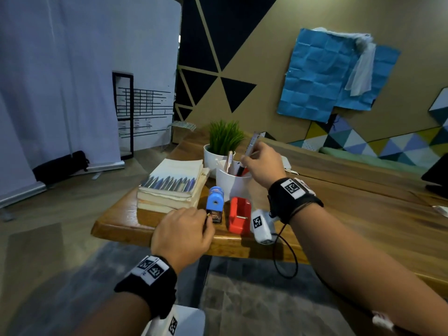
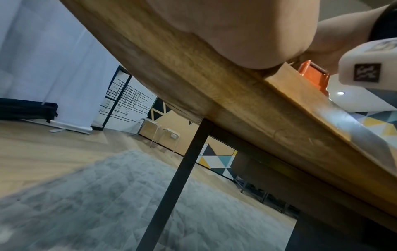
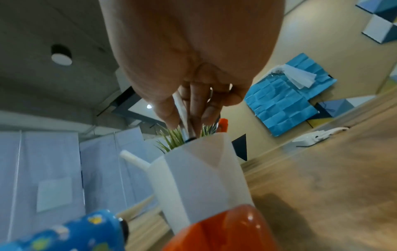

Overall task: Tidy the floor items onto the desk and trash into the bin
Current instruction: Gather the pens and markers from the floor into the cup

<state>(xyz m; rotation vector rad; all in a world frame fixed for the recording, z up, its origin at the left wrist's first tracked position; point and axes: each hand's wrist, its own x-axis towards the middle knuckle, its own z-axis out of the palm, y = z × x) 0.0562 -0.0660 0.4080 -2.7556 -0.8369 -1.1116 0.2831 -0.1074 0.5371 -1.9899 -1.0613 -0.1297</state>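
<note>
My right hand (image 1: 247, 158) hovers over a white pen cup (image 1: 231, 181) on the wooden desk (image 1: 339, 214), pinching a silvery pen (image 3: 187, 129) together with a pale ruler (image 1: 254, 139). The pen's tip is at the cup's rim (image 3: 190, 139). My left hand (image 1: 206, 219) lies at the desk's front edge, fingers curled against the lower left of a blue pencil sharpener (image 1: 214, 202). Whether it grips the sharpener is hidden. In the left wrist view only the palm (image 2: 236, 34) shows, pressed on the desk edge (image 2: 214, 81).
A red tape dispenser (image 1: 240, 214) stands right of the sharpener. A stack of books (image 1: 169, 185) and a potted plant (image 1: 224, 137) sit behind. Below are a grey rug (image 1: 242, 299) and a black desk leg (image 2: 178, 178).
</note>
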